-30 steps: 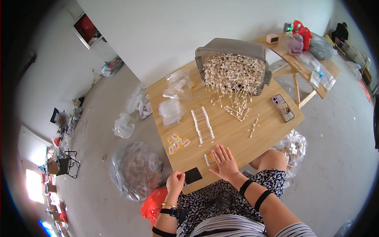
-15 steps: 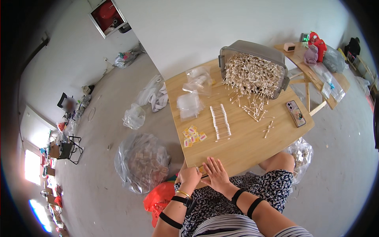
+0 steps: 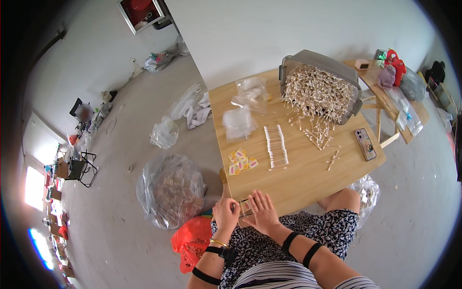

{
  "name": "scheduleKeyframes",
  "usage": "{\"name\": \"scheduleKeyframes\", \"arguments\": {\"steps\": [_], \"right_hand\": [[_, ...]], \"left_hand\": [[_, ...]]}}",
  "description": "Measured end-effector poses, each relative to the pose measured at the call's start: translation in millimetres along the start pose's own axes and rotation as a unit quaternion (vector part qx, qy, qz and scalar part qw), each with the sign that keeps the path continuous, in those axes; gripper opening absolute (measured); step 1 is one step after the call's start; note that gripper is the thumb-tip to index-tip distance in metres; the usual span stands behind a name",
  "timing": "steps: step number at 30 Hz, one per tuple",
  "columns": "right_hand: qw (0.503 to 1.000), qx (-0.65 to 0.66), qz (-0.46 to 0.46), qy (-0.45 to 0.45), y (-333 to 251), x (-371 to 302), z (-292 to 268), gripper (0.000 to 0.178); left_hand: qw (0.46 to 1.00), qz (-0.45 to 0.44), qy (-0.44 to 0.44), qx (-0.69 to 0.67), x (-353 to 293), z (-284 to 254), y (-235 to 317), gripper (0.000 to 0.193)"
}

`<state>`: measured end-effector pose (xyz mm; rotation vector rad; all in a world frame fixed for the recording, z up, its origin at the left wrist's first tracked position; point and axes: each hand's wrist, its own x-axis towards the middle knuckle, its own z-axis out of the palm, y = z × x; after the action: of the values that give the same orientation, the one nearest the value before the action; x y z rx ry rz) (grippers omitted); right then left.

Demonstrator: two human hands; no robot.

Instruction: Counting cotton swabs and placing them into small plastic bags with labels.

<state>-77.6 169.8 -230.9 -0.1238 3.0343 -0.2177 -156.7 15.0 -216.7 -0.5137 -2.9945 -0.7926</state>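
A flat swab packet with a yellow-and-white label (image 3: 247,207) lies at the wooden bench's (image 3: 303,188) near-left corner, bare wood beyond, long axis unclear. The right hand (image 3: 263,215) presses flat; the left hand's (image 3: 225,213) fingers bunch narrow, grip unclear.

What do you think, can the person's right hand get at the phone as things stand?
Probably yes, with a stretch: the phone lies uncovered on the table, and only two cotton swabs lie near the straight way. The right hand would first have to leave the small packet.
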Motion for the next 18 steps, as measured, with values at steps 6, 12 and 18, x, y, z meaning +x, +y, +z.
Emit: {"name": "scheduleKeyframes", "arguments": {"steps": [6, 12, 18], "right_hand": [[0.999, -0.033, -0.001, 0.002, 2, 0, -2, 0.096], [1.000, -0.018, 0.014, 0.007, -3, 2, 0, 0.102], [1.000, 0.004, 0.000, -0.005, -28, 11, 0, 0.105]], "left_hand": [[0.950, -0.144, 0.042, -0.275, -26, 35, -69, 0.075], [0.955, -0.120, 0.036, -0.269, -27, 39, -47, 0.068], [0.955, -0.116, 0.059, -0.268, -28, 44, -48, 0.064]]}}
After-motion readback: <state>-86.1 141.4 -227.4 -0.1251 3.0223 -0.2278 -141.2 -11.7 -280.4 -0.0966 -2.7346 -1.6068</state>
